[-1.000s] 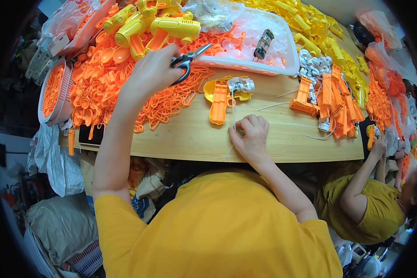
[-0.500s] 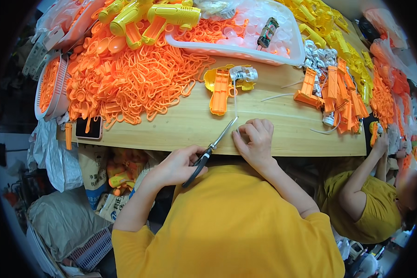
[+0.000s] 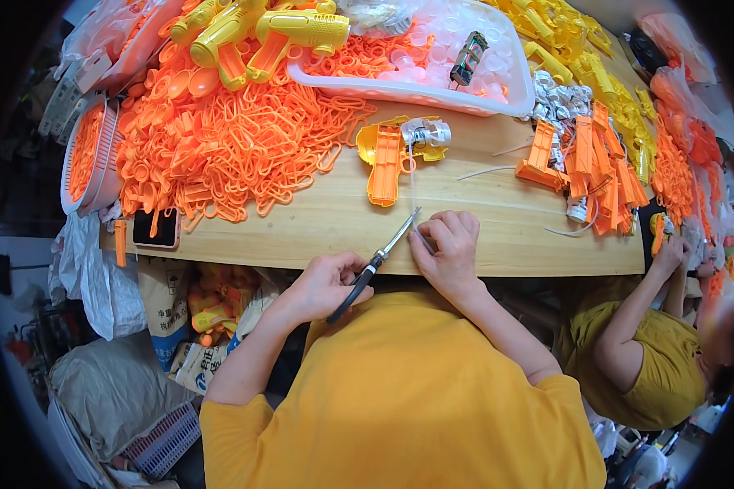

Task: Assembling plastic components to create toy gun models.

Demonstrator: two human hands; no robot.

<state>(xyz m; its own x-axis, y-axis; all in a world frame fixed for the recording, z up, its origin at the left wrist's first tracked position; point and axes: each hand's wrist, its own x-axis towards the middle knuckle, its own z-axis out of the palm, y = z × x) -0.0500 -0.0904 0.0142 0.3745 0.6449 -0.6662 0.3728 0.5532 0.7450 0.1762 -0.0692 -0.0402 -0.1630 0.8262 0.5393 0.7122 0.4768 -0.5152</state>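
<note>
My left hand is closed around the black handles of long-nosed pliers. Their silver tip points up and right, meeting a thin pale wire. My right hand pinches the lower end of this wire at the table's front edge. From there the wire runs up to a white and clear cylindrical part. That part lies in a yellow toy-gun half shell with an orange handle piece on it. Whether the pliers' jaws grip the wire, I cannot tell.
Orange clips and rings are heaped at the left, beside a phone. Behind stands a white tray of clear and orange parts. Orange handle pieces with pale wires are piled at the right. A co-worker sits at far right.
My left hand and the pliers' handles have shifted slightly up and right. My right hand keeps its pinch almost in place. The picture has shifted a little.
</note>
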